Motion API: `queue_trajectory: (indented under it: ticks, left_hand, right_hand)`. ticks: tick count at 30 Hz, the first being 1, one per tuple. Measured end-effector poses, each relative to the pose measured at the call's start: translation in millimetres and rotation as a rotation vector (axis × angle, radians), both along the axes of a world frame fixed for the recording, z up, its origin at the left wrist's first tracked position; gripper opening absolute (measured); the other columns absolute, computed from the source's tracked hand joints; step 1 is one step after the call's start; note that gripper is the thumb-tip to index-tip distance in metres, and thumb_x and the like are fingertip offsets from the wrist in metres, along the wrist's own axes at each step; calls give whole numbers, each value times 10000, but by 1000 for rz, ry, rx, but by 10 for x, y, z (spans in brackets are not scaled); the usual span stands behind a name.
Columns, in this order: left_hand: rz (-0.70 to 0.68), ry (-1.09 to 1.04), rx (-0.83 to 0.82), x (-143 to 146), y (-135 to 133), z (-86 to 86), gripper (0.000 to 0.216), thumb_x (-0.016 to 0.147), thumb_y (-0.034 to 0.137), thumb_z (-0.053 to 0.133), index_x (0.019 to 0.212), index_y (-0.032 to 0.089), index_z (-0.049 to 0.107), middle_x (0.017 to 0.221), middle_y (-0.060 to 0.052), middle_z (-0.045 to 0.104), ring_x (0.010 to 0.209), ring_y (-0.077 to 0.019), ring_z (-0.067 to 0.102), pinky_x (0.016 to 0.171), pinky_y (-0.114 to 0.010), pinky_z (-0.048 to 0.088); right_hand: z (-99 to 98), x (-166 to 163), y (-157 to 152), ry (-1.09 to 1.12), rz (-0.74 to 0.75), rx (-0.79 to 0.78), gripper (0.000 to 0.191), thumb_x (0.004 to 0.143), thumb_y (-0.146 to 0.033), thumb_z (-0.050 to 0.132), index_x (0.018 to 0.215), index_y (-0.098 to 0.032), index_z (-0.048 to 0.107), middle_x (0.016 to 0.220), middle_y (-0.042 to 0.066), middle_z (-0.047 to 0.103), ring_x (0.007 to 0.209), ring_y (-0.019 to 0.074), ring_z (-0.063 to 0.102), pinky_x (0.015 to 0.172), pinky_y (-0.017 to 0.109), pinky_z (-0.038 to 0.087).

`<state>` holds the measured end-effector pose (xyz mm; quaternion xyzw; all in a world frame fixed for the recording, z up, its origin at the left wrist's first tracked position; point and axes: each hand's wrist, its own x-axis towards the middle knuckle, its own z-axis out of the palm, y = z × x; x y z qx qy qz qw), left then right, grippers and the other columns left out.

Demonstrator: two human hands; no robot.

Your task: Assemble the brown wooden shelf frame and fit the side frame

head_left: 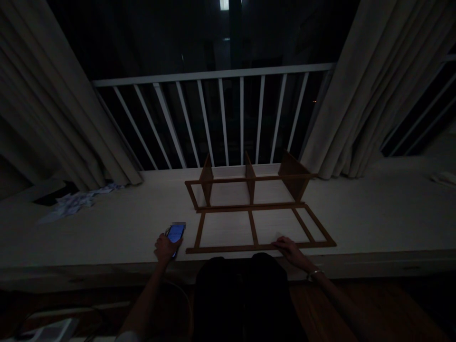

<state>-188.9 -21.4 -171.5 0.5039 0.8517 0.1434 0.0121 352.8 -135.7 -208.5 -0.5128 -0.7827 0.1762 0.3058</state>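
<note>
A brown wooden shelf frame (251, 207) lies on a long pale ledge (374, 213) in front of a window railing. Three upright wooden dividers stand in its far half; its near half lies flat as an open grid. My right hand (289, 249) rests on the near rail of the frame, fingers spread flat. My left hand (165, 248) is closed around a phone (175, 233) with a lit blue screen, lying on the ledge just left of the frame.
A white railing (221, 76) with vertical bars runs behind the ledge, with dark night beyond. Beige curtains (359, 90) hang at both sides. Crumpled papers (76, 202) lie at the far left of the ledge. My dark-clothed lap fills the bottom centre.
</note>
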Motion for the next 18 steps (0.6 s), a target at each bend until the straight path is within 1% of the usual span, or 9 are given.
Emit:
queue_trajectory:
  ticks: [2, 4, 6, 8, 10, 12, 13, 15, 18]
  left_hand:
    - [-8, 20, 26, 29, -33, 27, 807, 615, 593, 508, 1201, 77, 302, 1114, -205, 448, 1051, -346, 417, 761, -455, 385]
    - [-41, 63, 92, 89, -77, 63, 792, 634, 603, 484, 1203, 77, 319, 1138, -204, 433, 1067, -348, 397, 794, -475, 361]
    - [-145, 98, 174, 191, -127, 97, 705, 679, 569, 458, 1189, 93, 362, 1184, -188, 407, 1100, -333, 370, 852, -477, 325]
    - [-346, 71, 224, 335, -183, 114, 534, 735, 490, 434, 1126, 127, 450, 1214, -144, 400, 1125, -286, 358, 911, -424, 300]
    - [-597, -20, 215, 510, -252, 95, 360, 779, 414, 402, 999, 169, 547, 1161, -92, 457, 1100, -225, 392, 931, -348, 302]
    - [-800, -129, 166, 689, -332, 37, 296, 805, 382, 377, 885, 202, 598, 1055, -58, 525, 1039, -187, 442, 911, -304, 322]
    - [-857, -172, 148, 769, -374, -2, 288, 806, 387, 386, 868, 214, 607, 1018, -47, 543, 1016, -180, 456, 901, -298, 329]
    - [-888, -226, 142, 889, -443, -88, 278, 790, 417, 426, 867, 230, 616, 978, -36, 561, 988, -181, 473, 885, -307, 331]
    - [-854, -257, 169, 942, -487, -196, 272, 754, 448, 485, 864, 240, 622, 943, -29, 570, 951, -182, 491, 869, -319, 331]
  right_hand:
    - [-15, -6, 9, -6, 1, 6, 307, 829, -297, 419, 1100, -286, 562, 977, 66, 544, 921, 195, 492, 801, 344, 397]
    - [-37, -23, 21, -7, 4, 14, 303, 826, -296, 425, 1094, -286, 566, 965, 63, 546, 910, 195, 493, 796, 347, 396]
    - [-46, -51, 31, -3, 15, 14, 299, 823, -300, 431, 1088, -285, 569, 951, 60, 551, 901, 194, 494, 789, 345, 397]
    - [-38, -84, 33, 0, 23, 10, 297, 824, -303, 431, 1085, -285, 571, 945, 60, 555, 895, 191, 495, 783, 340, 399]
    - [-23, -111, 33, 2, 21, 12, 299, 827, -300, 425, 1088, -282, 569, 949, 63, 556, 894, 191, 494, 785, 339, 397]
    - [-16, -124, 35, 4, 13, 19, 301, 828, -293, 421, 1089, -277, 569, 951, 67, 555, 897, 193, 493, 791, 344, 395]
    - [-18, -126, 37, 5, 13, 22, 301, 827, -289, 421, 1090, -275, 568, 951, 69, 555, 898, 195, 492, 792, 347, 395]
    - [-30, -125, 44, 3, 19, 21, 304, 823, -281, 425, 1093, -274, 565, 951, 69, 552, 900, 198, 493, 790, 353, 397]
    - [-49, -138, 43, -10, 20, 15, 310, 819, -273, 432, 1105, -285, 553, 968, 65, 546, 910, 198, 491, 793, 354, 397]
